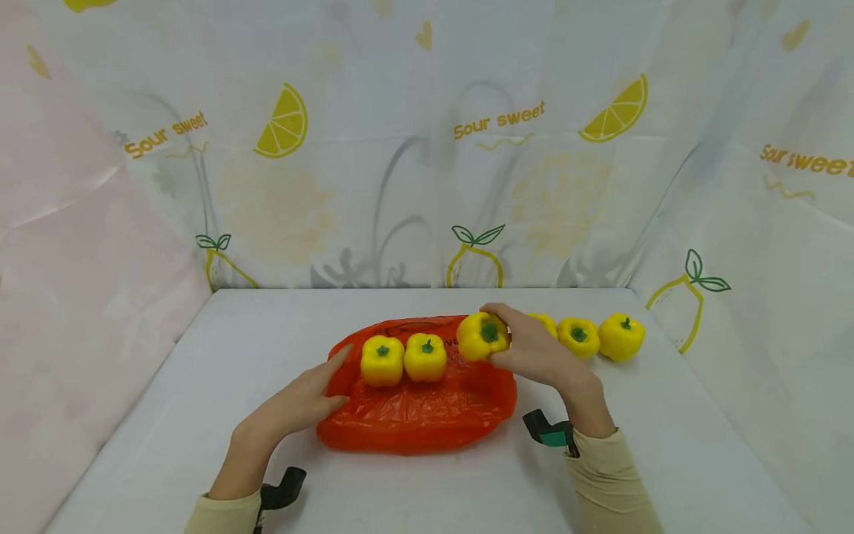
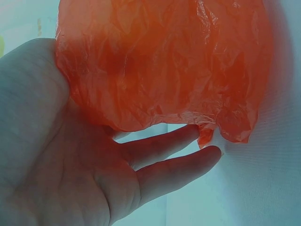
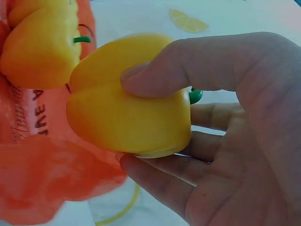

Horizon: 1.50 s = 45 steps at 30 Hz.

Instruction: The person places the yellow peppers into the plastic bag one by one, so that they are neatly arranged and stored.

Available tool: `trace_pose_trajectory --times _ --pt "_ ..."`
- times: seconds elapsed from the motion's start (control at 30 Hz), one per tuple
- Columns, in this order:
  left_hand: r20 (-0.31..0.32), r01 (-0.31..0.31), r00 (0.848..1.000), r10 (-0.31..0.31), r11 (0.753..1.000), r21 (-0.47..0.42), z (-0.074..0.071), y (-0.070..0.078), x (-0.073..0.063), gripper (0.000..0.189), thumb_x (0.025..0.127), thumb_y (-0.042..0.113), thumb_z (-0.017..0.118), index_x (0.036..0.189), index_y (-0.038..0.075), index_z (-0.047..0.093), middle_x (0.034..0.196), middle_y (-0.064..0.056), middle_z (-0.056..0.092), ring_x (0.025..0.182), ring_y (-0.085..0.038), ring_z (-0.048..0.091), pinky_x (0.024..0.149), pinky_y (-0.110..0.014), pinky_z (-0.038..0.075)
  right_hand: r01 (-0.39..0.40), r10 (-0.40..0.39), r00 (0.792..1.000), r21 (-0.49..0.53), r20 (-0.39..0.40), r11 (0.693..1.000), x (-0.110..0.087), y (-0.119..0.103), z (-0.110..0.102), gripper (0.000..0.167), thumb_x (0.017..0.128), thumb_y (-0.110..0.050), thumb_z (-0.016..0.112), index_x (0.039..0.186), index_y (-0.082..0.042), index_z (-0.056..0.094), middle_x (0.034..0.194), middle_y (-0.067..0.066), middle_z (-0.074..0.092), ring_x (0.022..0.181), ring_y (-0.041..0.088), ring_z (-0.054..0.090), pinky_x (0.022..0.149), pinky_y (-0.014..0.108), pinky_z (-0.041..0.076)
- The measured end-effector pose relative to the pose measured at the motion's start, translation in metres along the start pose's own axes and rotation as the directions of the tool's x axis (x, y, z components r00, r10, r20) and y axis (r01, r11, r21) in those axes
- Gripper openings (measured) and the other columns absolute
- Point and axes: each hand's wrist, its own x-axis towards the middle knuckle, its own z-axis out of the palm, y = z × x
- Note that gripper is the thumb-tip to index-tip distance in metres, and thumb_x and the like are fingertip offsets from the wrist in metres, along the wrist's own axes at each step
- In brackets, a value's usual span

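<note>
In the head view a red plastic bag [image 1: 414, 426] lies opened out on the table, with two yellow bell peppers, the left one [image 1: 382, 363] and the right one [image 1: 425, 360], standing side by side in it. My right hand [image 1: 534, 352] holds another yellow bell pepper [image 1: 482, 337] over the bag's right end. The right wrist view shows the thumb on one side of this pepper [image 3: 131, 113] and fingers on the other. At the bag's left edge, my left hand [image 1: 296, 400] touches the plastic with spread fingers. Part of that hand is hidden by the bag [image 2: 164, 66].
To the right, a row of yellow bell peppers stands on the white table [image 1: 667, 445]: a middle one [image 1: 578, 338], a right one [image 1: 622, 337], and one partly hidden behind my right hand. A lemon-printed cloth [image 1: 414, 185] hangs behind the table.
</note>
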Motion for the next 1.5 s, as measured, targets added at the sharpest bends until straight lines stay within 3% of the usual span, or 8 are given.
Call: trace_pose_trajectory --times 0.17,0.33,0.77,1.13,1.5 --pt "-0.002 -0.004 1.000 0.004 1.000 0.002 0.000 0.001 0.000 0.080 0.096 0.020 0.062 0.161 0.016 0.015 0.161 -0.016 0.033 0.147 -0.042 0.032 0.115 -0.064 0.031 -0.020 0.021 0.999 -0.035 0.041 0.999 0.008 0.005 0.014 0.074 0.077 -0.013 0.068 0.146 -0.017 0.044 0.142 0.001 0.055 0.120 0.023 0.054 0.106 0.050 0.049" --pt "0.000 -0.003 1.000 0.003 1.000 -0.002 0.000 0.002 0.001 0.080 0.096 0.020 0.062 0.161 0.016 0.016 0.161 -0.016 0.033 0.147 -0.042 0.032 0.115 -0.065 0.031 -0.034 0.036 0.999 -0.045 0.030 0.998 0.011 0.007 0.023 0.073 0.078 -0.011 0.069 0.146 -0.014 0.045 0.147 0.004 0.052 0.130 0.027 0.051 0.111 0.054 0.043" --pt "-0.007 -0.021 1.000 0.021 1.000 0.006 0.001 0.001 0.002 0.078 0.096 0.020 0.062 0.160 0.016 0.018 0.160 -0.015 0.035 0.147 -0.040 0.033 0.116 -0.063 0.031 -0.039 0.048 0.997 -0.131 0.060 0.991 0.024 0.020 0.046 0.069 0.085 -0.010 0.068 0.149 -0.007 0.041 0.149 0.011 0.050 0.138 0.031 0.047 0.117 0.051 0.037" --pt "-0.004 -0.020 1.000 0.020 1.000 0.002 0.001 0.001 0.002 0.078 0.096 0.021 0.062 0.160 0.018 0.017 0.161 -0.014 0.033 0.148 -0.041 0.031 0.117 -0.064 0.029 -0.014 0.023 0.998 -0.164 0.052 0.986 0.024 0.020 0.049 0.063 0.089 -0.015 0.070 0.146 -0.007 0.046 0.146 0.013 0.053 0.135 0.031 0.051 0.116 0.050 0.039" --pt "-0.011 -0.033 0.999 0.033 0.999 0.013 0.001 -0.002 0.002 0.078 0.096 0.021 0.062 0.161 0.018 0.017 0.162 -0.015 0.031 0.148 -0.041 0.030 0.118 -0.063 0.029 -0.042 0.053 0.997 -0.200 0.049 0.979 0.022 0.013 0.046 0.062 0.089 -0.018 0.069 0.146 -0.012 0.046 0.147 0.013 0.051 0.131 0.030 0.053 0.112 0.051 0.043"
